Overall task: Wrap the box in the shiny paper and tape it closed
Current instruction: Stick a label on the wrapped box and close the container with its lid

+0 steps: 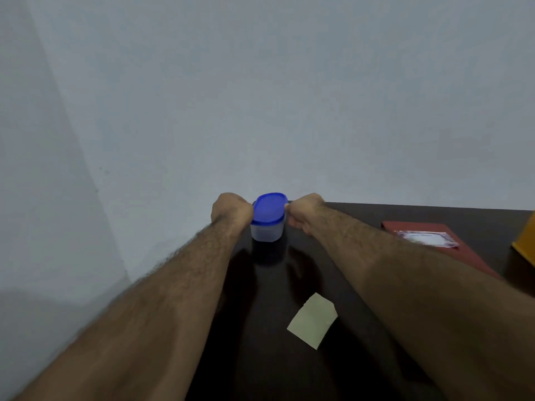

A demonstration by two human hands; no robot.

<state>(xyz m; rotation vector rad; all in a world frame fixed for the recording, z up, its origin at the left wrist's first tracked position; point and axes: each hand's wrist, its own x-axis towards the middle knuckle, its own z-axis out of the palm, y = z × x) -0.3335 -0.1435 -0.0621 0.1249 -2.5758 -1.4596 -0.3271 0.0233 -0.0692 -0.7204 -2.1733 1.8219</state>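
A small translucent plastic box (266, 231) with a blue oval lid (269, 208) stands at the far edge of the dark table (260, 357), close to the wall. My left hand (231, 211) grips its left side and my right hand (304, 211) grips its right side, fingers curled around it. Both arms are stretched forward. A pale, slightly shiny piece of paper (313, 319) lies flat on the table nearer to me, between my forearms. No tape is visible.
A dark red book (451, 247) with a small printed card (425, 238) on it lies at the right. A yellow object (527, 241) shows at the right edge. Grey walls close in behind and to the left.
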